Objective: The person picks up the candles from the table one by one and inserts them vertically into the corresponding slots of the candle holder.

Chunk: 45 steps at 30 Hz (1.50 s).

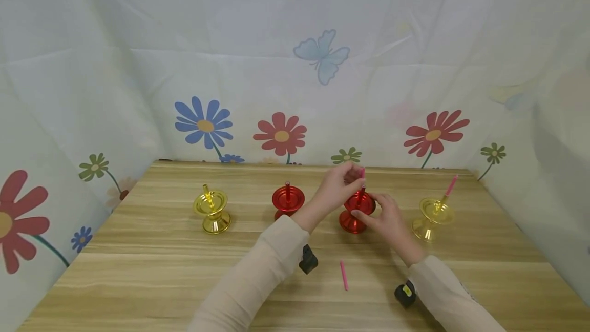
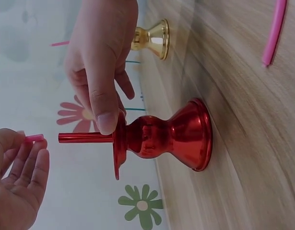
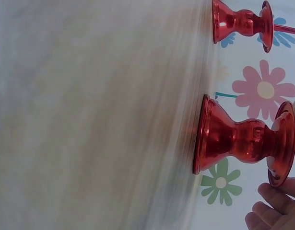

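One pink stick (image 2: 38, 137) between left fingers (image 2: 40, 173)

High behind the left grip (image 1: 338, 184) and right grip (image 1: 388, 216), the head view faces forward and down across the tabletop (image 1: 152, 270). Both wrist views, low, close and turned sideways, share the red holder (image 2: 152, 136) at the right grip.

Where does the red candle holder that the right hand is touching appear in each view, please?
Head: red candle holder, right of centre, below middle.
Left wrist: red candle holder, near centre, turned sideways.
Right wrist: red candle holder, right side, lower of two.
Shared landmark: green flower behind it.
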Each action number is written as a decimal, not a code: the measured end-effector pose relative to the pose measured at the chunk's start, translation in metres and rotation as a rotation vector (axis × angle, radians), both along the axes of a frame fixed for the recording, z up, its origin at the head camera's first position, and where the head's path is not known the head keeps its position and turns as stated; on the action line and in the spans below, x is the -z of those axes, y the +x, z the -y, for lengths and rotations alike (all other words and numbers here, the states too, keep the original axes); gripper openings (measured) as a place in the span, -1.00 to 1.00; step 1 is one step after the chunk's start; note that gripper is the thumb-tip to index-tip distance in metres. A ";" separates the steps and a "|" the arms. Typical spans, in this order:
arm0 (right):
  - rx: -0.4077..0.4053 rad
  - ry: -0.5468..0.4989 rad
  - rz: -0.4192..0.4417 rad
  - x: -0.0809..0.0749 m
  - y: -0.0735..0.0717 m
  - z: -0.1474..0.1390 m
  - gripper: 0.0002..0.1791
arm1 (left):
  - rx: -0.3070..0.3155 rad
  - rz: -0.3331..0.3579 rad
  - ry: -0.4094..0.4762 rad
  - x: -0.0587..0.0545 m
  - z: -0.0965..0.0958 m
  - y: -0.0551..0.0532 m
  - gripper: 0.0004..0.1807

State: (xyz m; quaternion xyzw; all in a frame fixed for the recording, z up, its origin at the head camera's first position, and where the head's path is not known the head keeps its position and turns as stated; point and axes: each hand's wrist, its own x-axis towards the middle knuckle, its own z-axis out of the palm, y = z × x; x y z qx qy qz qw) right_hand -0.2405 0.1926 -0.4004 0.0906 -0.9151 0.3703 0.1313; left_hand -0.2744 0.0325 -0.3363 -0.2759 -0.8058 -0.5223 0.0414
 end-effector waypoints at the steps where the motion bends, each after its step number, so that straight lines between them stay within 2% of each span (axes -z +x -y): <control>1: 0.001 -0.002 -0.003 0.001 0.000 0.000 -0.33 | 0.002 0.005 0.002 0.000 -0.001 -0.001 -0.75; 12: 0.013 0.001 0.011 0.003 0.000 0.000 -0.33 | -0.005 0.002 -0.016 0.001 -0.008 -0.005 -0.80; 20: 0.002 0.000 -0.032 0.005 -0.001 0.002 -0.35 | -0.012 0.009 -0.028 0.004 -0.008 -0.010 -0.79; 28: 0.007 -0.006 -0.021 0.005 0.000 0.002 -0.34 | 0.001 0.005 -0.032 0.006 -0.008 -0.014 -0.78; 45: -0.001 -0.013 -0.040 0.004 -0.002 -0.001 -0.35 | 0.018 -0.141 -0.177 0.005 -0.011 -0.016 -0.82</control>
